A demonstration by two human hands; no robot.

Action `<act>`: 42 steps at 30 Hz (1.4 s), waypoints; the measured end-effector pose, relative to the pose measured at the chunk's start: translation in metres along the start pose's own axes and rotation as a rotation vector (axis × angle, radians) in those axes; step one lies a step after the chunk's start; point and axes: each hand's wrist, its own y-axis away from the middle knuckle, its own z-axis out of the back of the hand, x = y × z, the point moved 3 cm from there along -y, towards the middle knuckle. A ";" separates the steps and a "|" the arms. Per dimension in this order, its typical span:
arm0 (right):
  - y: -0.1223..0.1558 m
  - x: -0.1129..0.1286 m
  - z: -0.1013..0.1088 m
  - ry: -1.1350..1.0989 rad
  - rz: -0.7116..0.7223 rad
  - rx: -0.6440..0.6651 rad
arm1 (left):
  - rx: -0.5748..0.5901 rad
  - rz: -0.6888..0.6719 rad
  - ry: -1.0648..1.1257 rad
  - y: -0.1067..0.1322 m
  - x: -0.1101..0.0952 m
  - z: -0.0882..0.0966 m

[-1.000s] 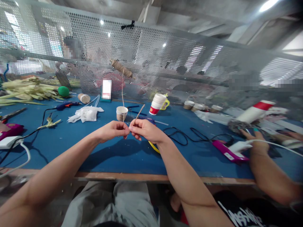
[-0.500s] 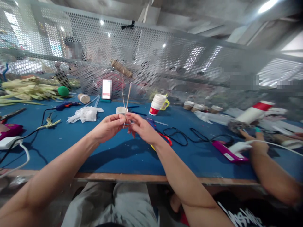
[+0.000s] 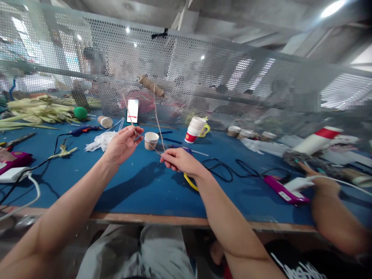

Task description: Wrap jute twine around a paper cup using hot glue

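Between my hands, near one upright cup [image 3: 151, 141], runs the twine [image 3: 158, 121]. My left hand [image 3: 124, 145] pinches it below a free end that sticks up; my right hand [image 3: 180, 159] grips it farther along, probably to control the span between. From there it rises to one spool [image 3: 151, 86], set high against the mesh panel [image 3: 116, 50], presumably for easy unwinding. Outward: one cup lying sideways [image 3: 105, 122], one stack of paper cups [image 3: 193, 130], three small cups [image 3: 233, 131] grouped rightward.

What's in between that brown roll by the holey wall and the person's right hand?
A strand of twine: in the head view it runs from the spool down to the right hand, passing near the paper cup.
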 end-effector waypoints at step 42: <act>0.011 0.014 -0.007 -0.171 0.199 -0.046 | 0.405 0.450 -0.598 0.026 0.037 -0.020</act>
